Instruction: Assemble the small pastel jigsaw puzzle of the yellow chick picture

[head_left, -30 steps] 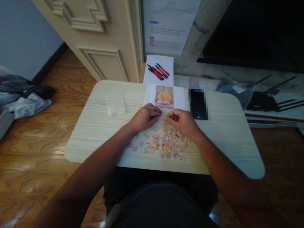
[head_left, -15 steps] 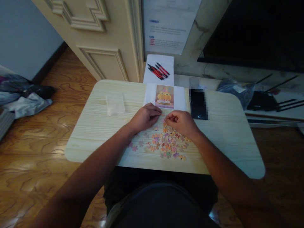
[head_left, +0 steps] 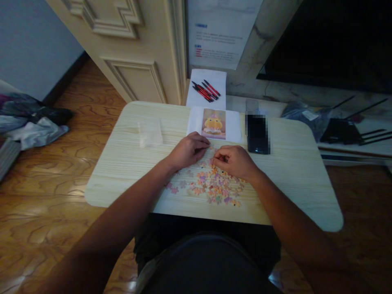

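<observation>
A pale wood-grain table with rounded corners carries a loose scatter of small pastel puzzle pieces. At its twelve o'clock edge the left hand and right hand rest, fingers curled nearly closed, fingertips almost meeting; whether either pinches a piece cannot be told. Beyond lie a reference picture, a dark phone at two o'clock, a clear plastic bag at ten

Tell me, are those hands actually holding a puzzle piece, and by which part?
It cannot be told. Left hand and right hand have fingers curled at the puzzle pieces, hiding any grip.
</observation>
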The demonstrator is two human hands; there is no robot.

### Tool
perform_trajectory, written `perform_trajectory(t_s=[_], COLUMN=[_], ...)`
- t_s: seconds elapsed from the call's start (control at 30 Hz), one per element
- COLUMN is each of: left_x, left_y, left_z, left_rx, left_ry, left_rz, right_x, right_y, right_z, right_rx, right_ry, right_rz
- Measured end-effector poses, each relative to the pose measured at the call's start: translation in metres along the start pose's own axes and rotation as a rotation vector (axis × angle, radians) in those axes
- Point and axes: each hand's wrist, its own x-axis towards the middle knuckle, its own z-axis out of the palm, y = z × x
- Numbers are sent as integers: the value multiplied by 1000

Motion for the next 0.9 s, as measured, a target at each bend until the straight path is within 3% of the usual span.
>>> perform_trajectory(t_s=[0.13,0.3,0.67,0.9], left_x=[0,0,0,-1], left_y=[0,0,1,0], left_z=[0,0,-1,0], left_rx=[-20,-28,-11,-22], left_ry=[4,11,-1,17], left_rz=[0,-10,-18,-3], right_x=[-1,0,-3,-2], right_y=[-1,-9,-5,-9], right_z=[2,6,-3,1], right_rx=[74,11,-130,-104], right_ry=[40,-36,-27,-29], right_rz=[-114,-237,-142,-113])
